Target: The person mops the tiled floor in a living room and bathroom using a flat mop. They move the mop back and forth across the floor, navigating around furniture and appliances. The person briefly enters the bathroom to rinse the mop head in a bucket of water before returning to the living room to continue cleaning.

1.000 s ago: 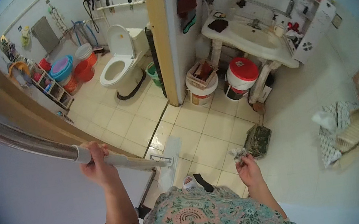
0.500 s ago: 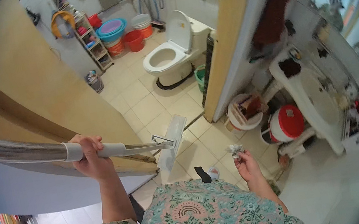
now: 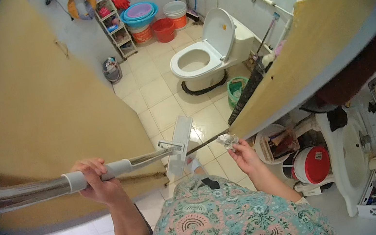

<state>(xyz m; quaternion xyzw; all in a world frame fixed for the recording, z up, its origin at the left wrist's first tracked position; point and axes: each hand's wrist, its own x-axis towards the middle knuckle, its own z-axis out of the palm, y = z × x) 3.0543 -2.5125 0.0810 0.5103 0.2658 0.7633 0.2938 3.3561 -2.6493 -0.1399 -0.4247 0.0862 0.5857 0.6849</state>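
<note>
My left hand [image 3: 96,181] is wrapped round the white grip on the metal pole of a flat mop [image 3: 182,135]. The mop's pale rectangular head hangs ahead of me at the doorway, tilted; whether it touches the tiles I cannot tell. Between the fingertips of my right hand [image 3: 247,153] is a crumpled wad of whitish paper [image 3: 227,140], held up above the floor. Below, one of my feet in a light slipper [image 3: 196,166] shows beside the mop head.
Past the doorway stands a toilet [image 3: 197,64] with its lid up. A green waste basket [image 3: 237,91] is beside it, a grey bin [image 3: 112,71] at left. Stacked basins [image 3: 139,14] line the back. At right are a washbasin [image 3: 352,160] and a red-lidded bucket [image 3: 314,165].
I have moved forward toward the doorway, and a foot has come forward beside the mop head. The wad in my right hand has shifted left and farther ahead. Both hands keep their hold.
</note>
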